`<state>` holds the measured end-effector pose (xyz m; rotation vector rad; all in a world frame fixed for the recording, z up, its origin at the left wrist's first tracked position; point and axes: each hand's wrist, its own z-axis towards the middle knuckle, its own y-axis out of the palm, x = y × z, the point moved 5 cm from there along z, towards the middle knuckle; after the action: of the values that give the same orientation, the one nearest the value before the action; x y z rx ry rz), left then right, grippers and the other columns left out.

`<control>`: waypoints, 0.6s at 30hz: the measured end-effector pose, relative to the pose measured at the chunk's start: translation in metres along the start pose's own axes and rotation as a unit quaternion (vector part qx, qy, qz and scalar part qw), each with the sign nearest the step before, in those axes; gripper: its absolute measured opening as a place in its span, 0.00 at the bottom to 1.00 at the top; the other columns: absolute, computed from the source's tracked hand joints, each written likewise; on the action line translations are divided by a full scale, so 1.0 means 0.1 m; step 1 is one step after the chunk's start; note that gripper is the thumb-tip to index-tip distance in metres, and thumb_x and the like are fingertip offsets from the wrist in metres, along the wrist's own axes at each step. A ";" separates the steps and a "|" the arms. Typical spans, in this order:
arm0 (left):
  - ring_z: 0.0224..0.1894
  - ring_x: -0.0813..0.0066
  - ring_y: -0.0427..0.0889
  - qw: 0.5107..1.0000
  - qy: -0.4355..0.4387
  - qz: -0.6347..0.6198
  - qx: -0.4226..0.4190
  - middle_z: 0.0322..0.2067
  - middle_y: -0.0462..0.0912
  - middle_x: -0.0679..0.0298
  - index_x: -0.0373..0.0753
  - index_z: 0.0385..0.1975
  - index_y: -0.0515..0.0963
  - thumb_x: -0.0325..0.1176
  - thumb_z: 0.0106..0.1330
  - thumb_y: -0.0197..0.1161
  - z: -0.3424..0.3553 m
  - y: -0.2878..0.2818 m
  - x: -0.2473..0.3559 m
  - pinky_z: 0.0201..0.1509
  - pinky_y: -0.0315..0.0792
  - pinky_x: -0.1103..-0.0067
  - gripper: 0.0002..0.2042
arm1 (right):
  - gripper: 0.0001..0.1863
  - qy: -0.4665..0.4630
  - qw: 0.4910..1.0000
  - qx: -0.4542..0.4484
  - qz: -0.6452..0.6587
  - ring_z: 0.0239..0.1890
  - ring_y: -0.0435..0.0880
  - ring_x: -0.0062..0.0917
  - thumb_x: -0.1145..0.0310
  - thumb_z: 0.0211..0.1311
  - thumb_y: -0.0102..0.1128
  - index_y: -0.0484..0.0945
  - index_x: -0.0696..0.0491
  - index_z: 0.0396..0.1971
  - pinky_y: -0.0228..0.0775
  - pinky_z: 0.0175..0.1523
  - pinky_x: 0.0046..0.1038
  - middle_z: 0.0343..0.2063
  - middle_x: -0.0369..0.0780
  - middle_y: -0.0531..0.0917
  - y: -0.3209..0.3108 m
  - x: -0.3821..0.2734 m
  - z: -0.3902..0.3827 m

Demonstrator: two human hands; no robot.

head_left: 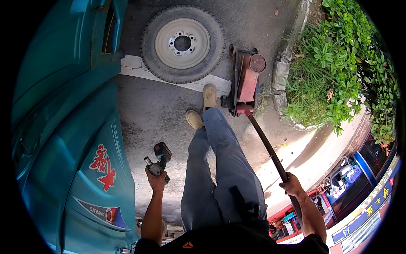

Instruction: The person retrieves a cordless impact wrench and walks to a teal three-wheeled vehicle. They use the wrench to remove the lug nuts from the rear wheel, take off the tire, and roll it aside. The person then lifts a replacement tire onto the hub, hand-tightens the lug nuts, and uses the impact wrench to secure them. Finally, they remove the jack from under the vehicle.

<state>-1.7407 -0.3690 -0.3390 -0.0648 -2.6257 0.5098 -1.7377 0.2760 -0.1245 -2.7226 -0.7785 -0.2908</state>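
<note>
My left hand [156,179] is closed round a cordless impact wrench [157,168], its socket end pointing up and its dark battery toward my legs. With my right hand [292,186] I grip the long black handle [269,149] of a floor jack. The red jack body [246,84], with a round saddle at its far end, rests on the ground ahead and to the right of my feet. Beyond my shoes a wheel [182,44] with a pale rim and black tyre lies flat on the ground. The jack and the wheel are apart.
A teal vehicle [80,165] with painted red characters takes up the left side. A stone kerb [281,76] borders green bushes [330,72] on the right. Shopfronts and a parked scooter [341,178] appear at the lower right. A white line [135,68] crosses the pavement.
</note>
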 end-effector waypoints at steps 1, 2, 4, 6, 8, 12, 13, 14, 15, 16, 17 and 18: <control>0.54 0.66 0.82 1.000 0.004 0.026 0.002 0.58 0.80 0.54 0.38 0.68 0.59 0.13 0.49 0.71 0.12 0.06 0.03 0.57 0.78 0.71 0.43 | 0.22 0.001 1.000 -0.003 -0.002 0.17 0.83 0.28 0.74 0.58 0.69 0.74 0.63 0.51 0.75 0.20 0.32 0.23 0.45 0.83 -0.02 0.02 0.01; 0.55 0.65 0.82 0.998 0.014 0.053 -0.004 0.59 0.80 0.53 0.38 0.67 0.59 0.13 0.48 0.72 0.34 0.16 0.08 0.57 0.78 0.70 0.43 | 0.23 0.005 1.000 -0.001 0.002 0.17 0.83 0.29 0.74 0.57 0.70 0.74 0.63 0.51 0.76 0.21 0.33 0.23 0.46 0.83 -0.02 0.02 0.02; 0.59 0.61 0.81 0.998 0.020 0.061 -0.018 0.60 0.80 0.52 0.38 0.66 0.59 0.14 0.47 0.74 0.80 0.31 -0.11 0.59 0.78 0.69 0.44 | 0.23 -0.019 1.000 0.003 -0.011 0.17 0.83 0.30 0.73 0.56 0.71 0.75 0.63 0.51 0.76 0.21 0.33 0.23 0.46 0.83 -0.07 0.00 0.01; 0.58 0.59 0.82 0.990 0.073 0.111 -0.041 0.58 0.80 0.51 0.37 0.66 0.59 0.15 0.47 0.74 1.32 0.52 -0.24 0.58 0.78 0.68 0.43 | 0.24 -0.103 0.988 0.049 -0.103 0.29 0.88 0.45 0.68 0.55 0.73 0.76 0.61 0.50 0.80 0.35 0.40 0.26 0.51 0.85 -0.04 0.10 0.08; 0.55 0.57 0.83 0.983 -0.016 0.176 -0.050 0.56 0.81 0.51 0.37 0.66 0.59 0.17 0.48 0.75 1.71 0.77 -0.07 0.56 0.79 0.65 0.43 | 0.20 -0.042 0.995 0.048 -0.077 0.28 0.87 0.42 0.69 0.56 0.70 0.76 0.61 0.46 0.78 0.36 0.40 0.27 0.50 0.84 0.03 0.09 0.11; 0.50 0.51 0.85 0.980 -0.035 0.191 -0.041 0.53 0.82 0.50 0.38 0.68 0.58 0.21 0.50 0.76 2.52 1.13 -0.22 0.55 0.81 0.62 0.44 | 0.28 0.015 0.987 0.058 -0.149 0.38 0.87 0.56 0.62 0.56 0.72 0.74 0.57 0.54 0.79 0.43 0.51 0.32 0.55 0.86 0.23 0.19 0.37; 0.50 0.48 0.86 0.967 0.021 0.251 -0.030 0.53 0.81 0.48 0.38 0.68 0.58 0.22 0.50 0.76 2.68 1.17 -0.22 0.55 0.83 0.60 0.44 | 0.28 0.032 0.991 0.068 -0.114 0.38 0.87 0.57 0.62 0.57 0.70 0.72 0.56 0.55 0.79 0.44 0.52 0.33 0.55 0.86 0.32 0.15 0.50; 0.50 0.47 0.86 0.969 0.001 0.245 -0.033 0.53 0.81 0.47 0.38 0.68 0.58 0.22 0.50 0.76 2.78 1.21 -0.31 0.55 0.83 0.59 0.44 | 0.28 0.046 0.992 0.061 -0.101 0.38 0.87 0.57 0.64 0.57 0.70 0.71 0.57 0.55 0.79 0.44 0.52 0.34 0.54 0.86 0.34 0.07 0.61; 0.49 0.47 0.86 0.970 -0.020 0.239 -0.035 0.53 0.81 0.46 0.37 0.68 0.58 0.22 0.50 0.76 2.87 1.24 -0.39 0.55 0.83 0.59 0.44 | 0.28 0.027 0.990 0.091 -0.107 0.38 0.87 0.56 0.66 0.58 0.70 0.71 0.57 0.56 0.79 0.44 0.52 0.34 0.53 0.86 0.41 0.02 0.67; 0.49 0.47 0.86 0.970 -0.017 0.239 -0.036 0.53 0.81 0.46 0.37 0.67 0.58 0.23 0.50 0.76 2.95 1.31 -0.42 0.55 0.83 0.59 0.44 | 0.28 0.004 0.986 0.123 -0.113 0.38 0.87 0.55 0.68 0.58 0.70 0.70 0.57 0.57 0.79 0.44 0.52 0.34 0.51 0.87 0.45 -0.05 0.81; 0.49 0.46 0.86 0.970 -0.013 0.238 -0.036 0.52 0.81 0.45 0.36 0.67 0.58 0.23 0.50 0.76 3.01 1.37 -0.41 0.54 0.82 0.59 0.43 | 0.29 0.008 0.982 0.141 -0.122 0.39 0.87 0.55 0.69 0.57 0.69 0.70 0.57 0.58 0.79 0.45 0.51 0.35 0.51 0.86 0.48 -0.10 0.94; 0.49 0.46 0.86 0.971 -0.010 0.237 -0.036 0.52 0.81 0.45 0.36 0.67 0.58 0.23 0.50 0.76 3.06 1.44 -0.41 0.54 0.81 0.60 0.43 | 0.29 0.011 0.978 0.159 -0.131 0.40 0.86 0.54 0.71 0.57 0.69 0.70 0.58 0.59 0.79 0.45 0.50 0.36 0.51 0.86 0.50 -0.14 1.07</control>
<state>-1.8472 -0.3455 -0.6618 -0.7266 -2.6438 0.5713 -1.7100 0.2641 -0.2402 -2.3167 -1.0779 -0.2280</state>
